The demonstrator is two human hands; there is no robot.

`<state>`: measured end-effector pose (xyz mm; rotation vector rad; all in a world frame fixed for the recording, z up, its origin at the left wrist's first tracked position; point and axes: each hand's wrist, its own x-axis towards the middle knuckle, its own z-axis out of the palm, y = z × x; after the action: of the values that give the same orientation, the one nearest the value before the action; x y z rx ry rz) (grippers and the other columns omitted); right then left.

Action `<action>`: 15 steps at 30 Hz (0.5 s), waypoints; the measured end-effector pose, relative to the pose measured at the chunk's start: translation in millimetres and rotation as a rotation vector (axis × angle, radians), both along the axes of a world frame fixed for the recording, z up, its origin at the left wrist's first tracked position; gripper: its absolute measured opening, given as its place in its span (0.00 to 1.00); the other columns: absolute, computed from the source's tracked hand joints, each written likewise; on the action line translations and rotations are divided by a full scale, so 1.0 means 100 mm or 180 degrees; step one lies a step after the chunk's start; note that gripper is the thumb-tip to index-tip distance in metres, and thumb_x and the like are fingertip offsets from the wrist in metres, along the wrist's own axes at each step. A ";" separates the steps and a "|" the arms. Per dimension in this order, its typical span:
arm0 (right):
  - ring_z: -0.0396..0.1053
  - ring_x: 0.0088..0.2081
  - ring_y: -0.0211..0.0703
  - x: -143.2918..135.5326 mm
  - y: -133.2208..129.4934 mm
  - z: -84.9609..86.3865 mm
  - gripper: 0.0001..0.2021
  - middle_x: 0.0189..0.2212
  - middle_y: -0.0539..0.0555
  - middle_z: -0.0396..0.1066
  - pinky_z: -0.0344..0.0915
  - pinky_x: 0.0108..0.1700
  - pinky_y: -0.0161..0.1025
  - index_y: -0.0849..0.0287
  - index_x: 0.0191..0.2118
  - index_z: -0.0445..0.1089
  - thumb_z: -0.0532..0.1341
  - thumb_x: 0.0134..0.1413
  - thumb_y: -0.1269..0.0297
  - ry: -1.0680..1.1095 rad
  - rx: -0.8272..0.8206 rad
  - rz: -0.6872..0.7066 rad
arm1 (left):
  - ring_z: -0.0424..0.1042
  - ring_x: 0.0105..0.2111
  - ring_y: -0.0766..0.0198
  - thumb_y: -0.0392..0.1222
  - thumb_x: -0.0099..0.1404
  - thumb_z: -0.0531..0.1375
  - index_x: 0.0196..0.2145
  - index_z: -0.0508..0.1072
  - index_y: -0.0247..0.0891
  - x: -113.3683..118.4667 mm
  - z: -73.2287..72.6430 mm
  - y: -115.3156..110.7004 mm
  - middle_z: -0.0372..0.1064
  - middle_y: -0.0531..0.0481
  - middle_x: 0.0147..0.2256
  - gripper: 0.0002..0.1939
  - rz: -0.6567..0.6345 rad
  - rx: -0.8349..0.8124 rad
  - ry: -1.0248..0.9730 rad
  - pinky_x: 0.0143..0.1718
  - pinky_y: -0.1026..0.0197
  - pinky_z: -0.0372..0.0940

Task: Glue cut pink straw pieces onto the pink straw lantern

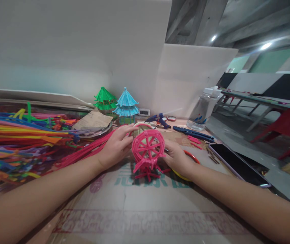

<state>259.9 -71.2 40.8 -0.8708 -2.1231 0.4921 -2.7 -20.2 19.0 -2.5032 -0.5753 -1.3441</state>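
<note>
A pink wheel model (148, 146) made of fuzzy stems stands upright on a splayed pink base, at the middle of the cardboard (145, 206). My left hand (118, 145) is just left of it, fingers curled inward beside a pale round piece with a pink rim (143, 125) behind the wheel. On the other side, my right hand (179, 157) is closed near the wheel's right edge, its fingertips partly hidden by the model. What either hand grips cannot be made out. Under the right wrist show an orange-red curved handle (192, 156) and a yellow one.
Colourful fuzzy stems (20, 135) are heaped at left, with long pink stems (84, 152) near my left arm. Behind are a green-roofed model (105, 98), a blue-roofed model (126, 105), a glue gun (160, 119). At right: a utility knife (193, 133), a water bottle (200, 112), a phone (236, 164).
</note>
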 end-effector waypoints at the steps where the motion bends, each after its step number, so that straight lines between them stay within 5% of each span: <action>1: 0.76 0.48 0.53 0.00 -0.01 0.01 0.09 0.46 0.55 0.82 0.69 0.58 0.51 0.51 0.46 0.82 0.63 0.66 0.64 0.0014 -0.0017 0.0006 | 0.70 0.62 0.50 0.39 0.71 0.63 0.56 0.75 0.45 0.00 0.00 0.00 0.71 0.42 0.60 0.17 0.0004 -0.0036 -0.0030 0.62 0.42 0.69; 15: 0.75 0.45 0.51 0.02 0.01 -0.01 0.11 0.38 0.57 0.80 0.70 0.53 0.46 0.54 0.39 0.80 0.59 0.70 0.61 -0.0285 0.0118 -0.0122 | 0.66 0.64 0.46 0.41 0.70 0.63 0.59 0.75 0.43 -0.05 -0.08 0.09 0.68 0.39 0.64 0.21 0.0214 -0.0454 0.0182 0.67 0.35 0.59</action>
<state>261.8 -70.6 40.3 -0.9262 -2.1853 0.3997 -7.8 -11.3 11.2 -2.5990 -0.7607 -1.2439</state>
